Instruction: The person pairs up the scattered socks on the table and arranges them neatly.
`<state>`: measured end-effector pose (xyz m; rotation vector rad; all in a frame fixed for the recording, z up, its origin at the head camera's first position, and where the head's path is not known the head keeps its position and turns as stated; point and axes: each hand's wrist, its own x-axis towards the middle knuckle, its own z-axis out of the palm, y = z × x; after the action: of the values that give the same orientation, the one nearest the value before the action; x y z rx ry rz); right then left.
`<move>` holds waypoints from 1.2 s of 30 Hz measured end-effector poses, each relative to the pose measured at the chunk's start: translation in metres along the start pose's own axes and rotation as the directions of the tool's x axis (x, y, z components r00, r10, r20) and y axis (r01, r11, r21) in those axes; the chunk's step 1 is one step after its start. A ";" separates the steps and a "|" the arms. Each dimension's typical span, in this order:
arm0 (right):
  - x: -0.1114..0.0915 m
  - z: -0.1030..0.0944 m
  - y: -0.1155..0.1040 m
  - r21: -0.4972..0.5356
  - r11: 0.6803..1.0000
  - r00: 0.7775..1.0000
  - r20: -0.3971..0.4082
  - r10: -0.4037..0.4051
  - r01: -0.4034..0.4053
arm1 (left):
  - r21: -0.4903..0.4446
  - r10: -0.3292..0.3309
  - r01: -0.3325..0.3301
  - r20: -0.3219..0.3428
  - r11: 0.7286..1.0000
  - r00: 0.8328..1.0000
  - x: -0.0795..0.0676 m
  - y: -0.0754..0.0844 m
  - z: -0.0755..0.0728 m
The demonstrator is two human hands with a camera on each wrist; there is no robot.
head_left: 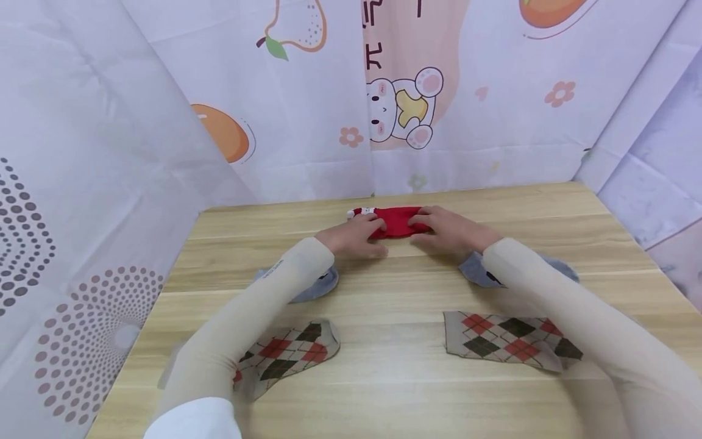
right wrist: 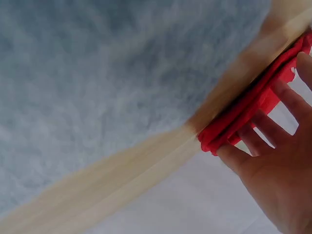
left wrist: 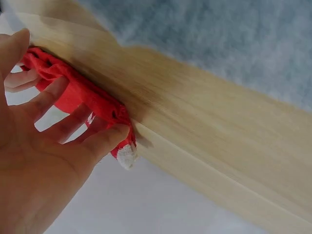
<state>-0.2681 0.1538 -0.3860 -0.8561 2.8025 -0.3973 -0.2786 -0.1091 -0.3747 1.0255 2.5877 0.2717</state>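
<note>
A red sock with a white patterned end lies crosswise near the table's back edge. On its left part rest the fingertips of my left hand, fingers spread and thumb apart from the cloth. My right hand touches the sock's right part, also with extended fingers. Seen from the left wrist, the red sock is bunched in folds under the fingers, its white tip past the little finger. The right wrist view shows layered red cloth beneath the right fingertips.
Under the left forearm lies a blue-grey sock; another blue-grey sock is partly covered by the right forearm. Closer to me are two argyle socks, one at left and one at right. A printed curtain hangs behind the wooden table.
</note>
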 end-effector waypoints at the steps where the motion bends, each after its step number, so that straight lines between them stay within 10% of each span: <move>1: 0.002 -0.001 0.002 0.003 1.000 1.000 -0.007 -0.002 0.003 | -0.001 -0.003 0.003 -0.008 1.000 1.000 0.002 -0.001 0.000; 25: 0.029 -0.010 0.022 -0.037 0.999 0.998 -0.043 0.034 -0.036 | 0.136 -0.019 0.037 -0.132 0.990 0.991 0.042 -0.015 -0.003; 36: 0.006 -0.007 -0.005 -0.140 0.989 0.985 -0.158 -0.066 0.044 | 0.156 0.036 0.014 -0.313 0.988 0.949 0.016 -0.013 -0.004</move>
<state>-0.2719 0.1473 -0.3785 -0.9730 2.9906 -0.2990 -0.2994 -0.1080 -0.3785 1.1307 2.9318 0.2565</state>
